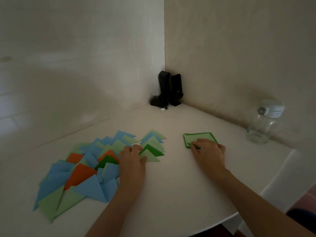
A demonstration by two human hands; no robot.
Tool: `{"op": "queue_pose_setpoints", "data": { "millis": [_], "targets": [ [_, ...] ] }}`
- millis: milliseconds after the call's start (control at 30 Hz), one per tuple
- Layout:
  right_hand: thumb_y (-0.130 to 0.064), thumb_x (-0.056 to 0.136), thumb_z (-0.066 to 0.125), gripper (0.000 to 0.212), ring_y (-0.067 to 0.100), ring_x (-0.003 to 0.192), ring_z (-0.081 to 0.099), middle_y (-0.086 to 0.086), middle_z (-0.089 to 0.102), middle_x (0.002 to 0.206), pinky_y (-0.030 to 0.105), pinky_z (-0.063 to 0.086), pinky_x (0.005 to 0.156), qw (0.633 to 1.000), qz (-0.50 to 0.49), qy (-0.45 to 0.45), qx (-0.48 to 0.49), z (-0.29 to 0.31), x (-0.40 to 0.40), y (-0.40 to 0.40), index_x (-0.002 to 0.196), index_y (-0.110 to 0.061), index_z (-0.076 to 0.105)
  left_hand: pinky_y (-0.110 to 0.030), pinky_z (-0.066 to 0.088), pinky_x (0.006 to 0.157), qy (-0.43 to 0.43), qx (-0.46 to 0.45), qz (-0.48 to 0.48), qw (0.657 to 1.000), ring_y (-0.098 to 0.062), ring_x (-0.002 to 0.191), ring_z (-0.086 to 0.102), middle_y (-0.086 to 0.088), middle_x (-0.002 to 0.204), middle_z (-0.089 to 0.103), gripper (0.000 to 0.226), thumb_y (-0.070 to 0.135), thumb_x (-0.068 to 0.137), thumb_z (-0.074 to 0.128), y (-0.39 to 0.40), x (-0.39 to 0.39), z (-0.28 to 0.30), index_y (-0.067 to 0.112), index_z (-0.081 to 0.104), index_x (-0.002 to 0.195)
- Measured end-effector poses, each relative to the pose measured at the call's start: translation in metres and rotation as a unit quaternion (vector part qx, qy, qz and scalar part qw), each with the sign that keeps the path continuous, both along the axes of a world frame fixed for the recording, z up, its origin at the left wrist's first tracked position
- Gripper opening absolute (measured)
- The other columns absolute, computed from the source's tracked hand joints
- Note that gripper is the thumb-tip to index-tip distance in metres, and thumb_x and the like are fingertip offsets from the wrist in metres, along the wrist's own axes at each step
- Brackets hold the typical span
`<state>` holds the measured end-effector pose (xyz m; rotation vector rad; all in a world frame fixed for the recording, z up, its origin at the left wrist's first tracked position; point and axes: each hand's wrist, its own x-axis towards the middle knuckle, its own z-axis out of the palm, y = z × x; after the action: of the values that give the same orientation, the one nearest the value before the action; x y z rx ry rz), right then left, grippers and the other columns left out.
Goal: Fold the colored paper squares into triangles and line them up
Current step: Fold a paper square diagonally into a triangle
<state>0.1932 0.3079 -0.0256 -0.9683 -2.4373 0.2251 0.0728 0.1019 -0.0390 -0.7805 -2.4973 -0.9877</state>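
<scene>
Right hand (207, 149) rests fingers on the green paper squares (199, 138) on the desk (179, 185), seemingly picking one, while left hand (132, 157) lies flat on the lined-up triangles (152, 147) (folding comes next).

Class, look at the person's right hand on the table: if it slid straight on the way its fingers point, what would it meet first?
The right hand points up and left, fingertips already on the stack of green paper squares. That stack comes first; past it the table looks bare, though depth is hard to judge.
</scene>
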Motion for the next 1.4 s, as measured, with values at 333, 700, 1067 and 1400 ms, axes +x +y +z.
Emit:
{"op": "queue_pose_setpoints", "data": {
  "millis": [333, 700, 1067, 1400],
  "targets": [
    [-0.040, 0.082, 0.066, 0.018, 0.016, 0.104, 0.052, -0.011, 0.066, 0.107, 0.032, 0.035, 0.087, 0.996, 0.022, 0.069, -0.050, 0.007, 0.005, 0.003, 0.093, -0.028, 0.074, -0.031, 0.039, 0.075, 0.026, 0.039, -0.057, 0.997, -0.022, 0.088, 0.047, -0.006, 0.099, 0.053, 0.029, 0.004, 0.075, 0.073, -0.006, 0.016, 0.003, 0.014, 0.059, 0.098],
    [-0.033, 0.066, 0.082, 0.013, 0.013, 0.075, 0.058, -0.009, 0.066, 0.079, 0.029, 0.049, 0.063, 0.974, 0.105, 0.199, 0.033, 0.020, 0.045, -0.051, 0.072, -0.025, 0.074, -0.010, 0.038, 0.081, 0.015, 0.066, -0.213, 0.975, -0.004, 0.098, 0.045, 0.010, 0.109, 0.046, 0.027, 0.012, 0.083, 0.065, -0.008, 0.069, 0.004, 0.025, 0.056, 0.105],
    [-0.061, 0.069, 0.054, 0.033, 0.006, 0.066, 0.056, -0.016, 0.063, 0.070, 0.024, 0.043, 0.060, 0.984, 0.165, 0.066, -0.023, -0.019, 0.054, -0.084, 0.070, -0.034, 0.073, -0.017, 0.041, 0.087, 0.004, 0.036, -0.290, 0.956, -0.004, 0.096, 0.052, 0.007, 0.100, 0.062, 0.028, 0.039, 0.088, 0.050, -0.018, 0.069, -0.011, 0.017, 0.067, 0.094],
    [-0.066, 0.065, 0.041, 0.056, -0.002, 0.067, 0.054, -0.013, 0.064, 0.076, 0.006, 0.038, 0.066, 0.959, 0.229, 0.061, -0.153, -0.009, 0.056, -0.073, 0.085, -0.027, 0.075, -0.014, 0.040, 0.077, -0.041, 0.071, -0.257, 0.963, -0.001, 0.083, 0.055, 0.013, 0.085, 0.062, 0.020, 0.041, 0.078, 0.062, -0.011, 0.063, -0.013, 0.021, 0.063, 0.077]
  ]
}}
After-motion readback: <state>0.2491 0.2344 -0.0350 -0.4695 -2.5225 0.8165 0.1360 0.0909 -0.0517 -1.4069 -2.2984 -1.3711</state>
